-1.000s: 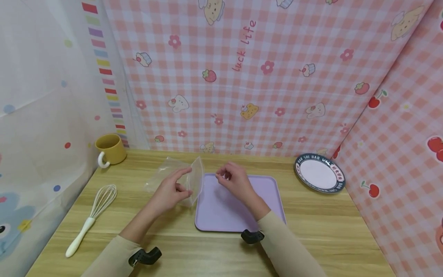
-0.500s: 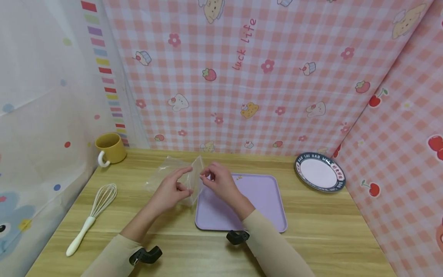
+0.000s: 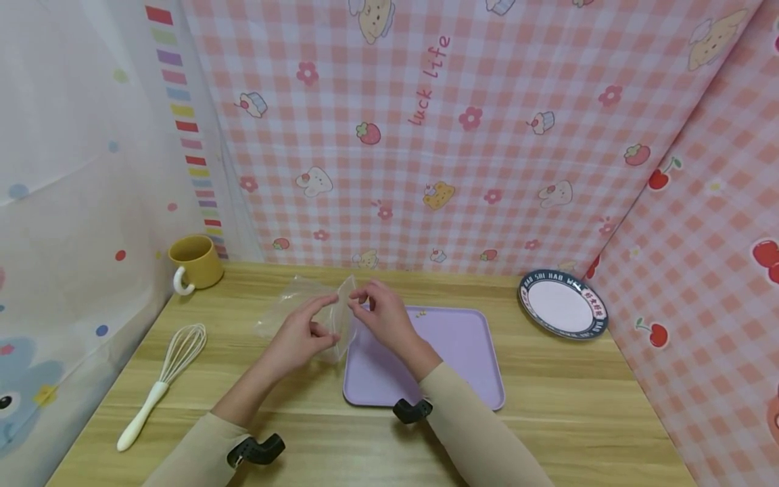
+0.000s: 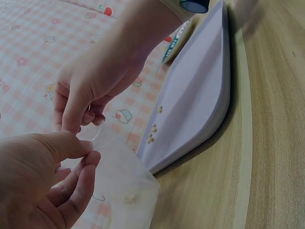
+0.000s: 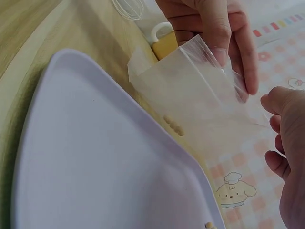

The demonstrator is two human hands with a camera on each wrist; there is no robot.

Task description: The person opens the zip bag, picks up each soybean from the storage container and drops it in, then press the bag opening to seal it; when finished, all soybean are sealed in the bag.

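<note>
A clear plastic zip bag [image 3: 345, 304] stands upright at the left edge of a lilac tray [image 3: 450, 352]. My left hand [image 3: 304, 330] holds it near the mouth, between thumb and fingers. Across from it, my right hand [image 3: 386, 314] pinches the bag's edge with thumb and fingertips, and the film stretches towards them in the right wrist view. Several small beige knobbly pieces [image 5: 174, 125] show through the bag. More small beige pieces [image 4: 150, 138] lie near the tray's far edge.
A yellow mug [image 3: 197, 262] with a white handle stands at the back left. In front of it lies a whisk [image 3: 161, 385]. A dark-rimmed plate [image 3: 562, 304] is at the back right. Patterned cloth [image 3: 402, 169] closes off the table's back and sides.
My right hand has moved left from over the tray to the bag's edge, uncovering small pieces on the tray. The bag's mouth looks narrower. My left hand has stayed in place.
</note>
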